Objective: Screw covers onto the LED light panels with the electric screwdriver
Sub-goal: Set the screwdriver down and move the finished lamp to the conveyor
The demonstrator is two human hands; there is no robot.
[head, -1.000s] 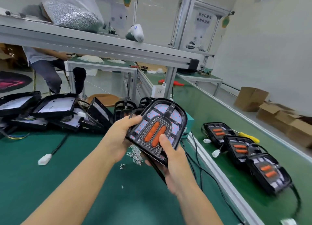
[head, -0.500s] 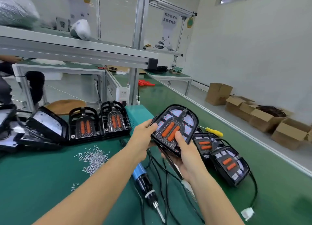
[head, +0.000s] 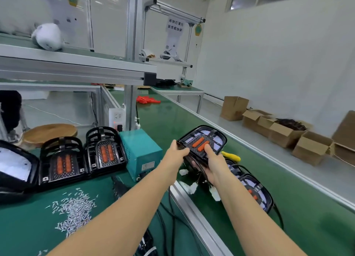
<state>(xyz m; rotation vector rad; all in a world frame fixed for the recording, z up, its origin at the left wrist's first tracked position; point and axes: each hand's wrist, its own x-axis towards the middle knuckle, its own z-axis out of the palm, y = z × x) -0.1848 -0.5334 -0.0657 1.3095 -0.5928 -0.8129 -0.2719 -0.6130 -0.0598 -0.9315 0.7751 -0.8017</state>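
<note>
A covered LED panel [head: 201,143] is held out over the green conveyor belt [head: 307,213], gripped at its left edge by the left hand [head: 177,154] and from beneath by the right hand [head: 213,162], thumb on top. Judged rigid, light, smooth-surfaced; best held by the frame edges, its trailing cable kept clear.

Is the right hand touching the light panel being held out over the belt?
Touching. The head view shows the right hand gripping the light panel, thumb pressed on its orange strips.
</note>
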